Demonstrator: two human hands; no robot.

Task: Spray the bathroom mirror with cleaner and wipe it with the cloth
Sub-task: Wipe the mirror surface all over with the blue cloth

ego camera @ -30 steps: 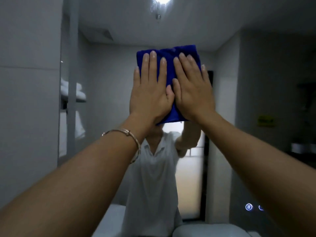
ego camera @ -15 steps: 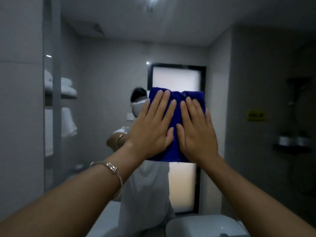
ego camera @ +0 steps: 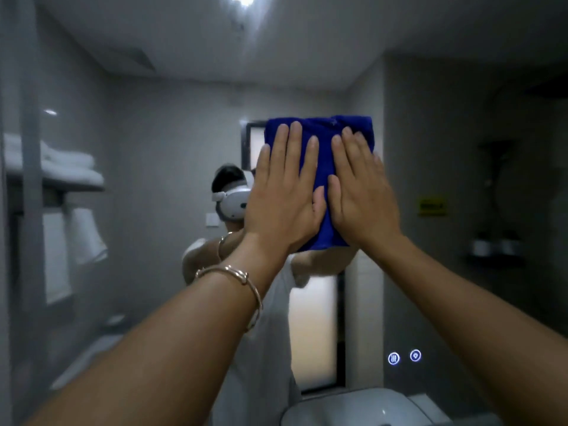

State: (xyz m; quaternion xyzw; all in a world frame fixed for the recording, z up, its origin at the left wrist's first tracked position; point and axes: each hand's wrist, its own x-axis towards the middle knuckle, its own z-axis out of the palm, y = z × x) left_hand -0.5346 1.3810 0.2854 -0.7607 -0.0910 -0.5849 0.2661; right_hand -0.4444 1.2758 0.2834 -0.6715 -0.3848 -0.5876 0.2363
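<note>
cloth (ego camera: 321, 149) | folded blue pad, pinned flat on the mirror (ego camera: 159, 186), upper centre-right of frame | pressed by left hand (ego camera: 284, 207) and right hand (ego camera: 361, 204), fingers straight, nothing gripped | probably soft, light, slides easy; best pushed mid-pad tbh

Count on inspection: one blue cloth (ego camera: 319, 133); two hands, namely left hand (ego camera: 285, 198) and right hand (ego camera: 364, 201); one bracelet (ego camera: 242, 279); one mirror (ego camera: 169, 149); two lit icons (ego camera: 393, 358); one basin (ego camera: 353, 407).
</note>
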